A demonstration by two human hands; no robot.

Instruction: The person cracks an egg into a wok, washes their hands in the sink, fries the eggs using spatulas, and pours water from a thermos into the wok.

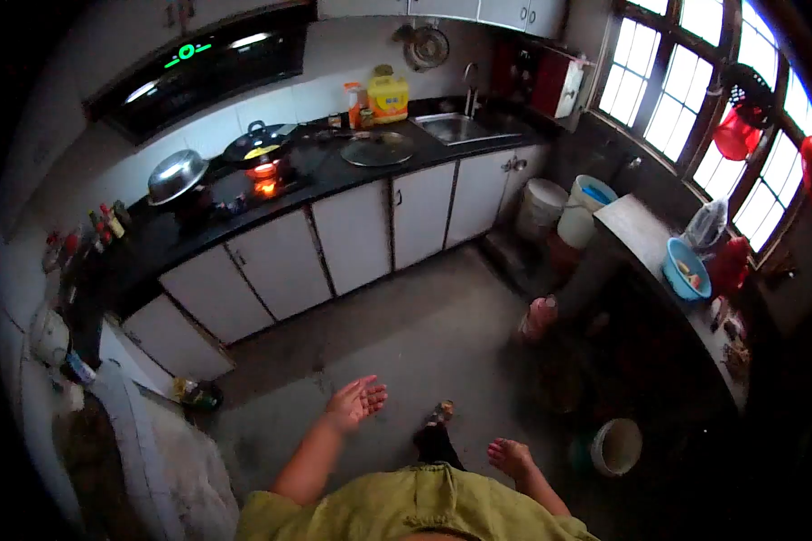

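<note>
Over the kitchen floor (397,307), my left hand (359,402) is held out palm up, its fingers stretched and nothing in it. My right hand (512,457) hangs lower, near my side, with its fingers loosely apart and no object in them. Neither hand touches anything. Far ahead on the black counter (320,171), a dark wok (244,149) stands over a burner with an orange flame (266,180). Something yellow lies in the wok. Left of it is a pot with a shiny domed metal lid (178,176).
A sink (460,129), a flat round lid (376,150) and a yellow jug (388,97) are along the counter. Buckets (579,216) stand in the far right corner. A ledge at right carries a blue basin (686,269). Another bucket (617,447) lies near my right side.
</note>
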